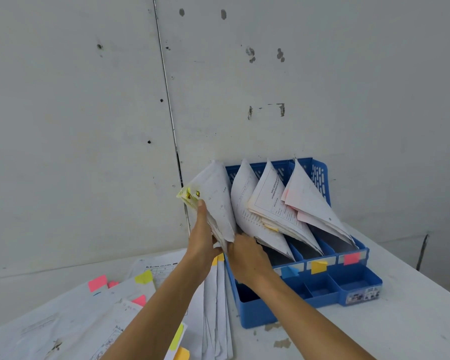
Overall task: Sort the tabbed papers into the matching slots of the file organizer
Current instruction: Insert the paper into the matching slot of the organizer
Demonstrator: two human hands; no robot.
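Three slots [305,249] beyond the right hand [247,257] hold papers [270,203]; left hand [203,240] grips a yellow-tabbed stack [216,198], right's hold unclear; many sheets [76,315] remain.

An office-like paperwork corner: blue file organizer [257,315] and tabbed papers [89,315] on a white table [413,328].

Blue organizer [359,287]; white bundle [216,203] with yellow tabs [189,194] at the left hand [202,240]; blue, yellow, pink labels [318,266] beside the right hand [247,258]

Organizer [257,318] front trays [353,280] free; slots [309,252] behind packed w/ papers [270,203].
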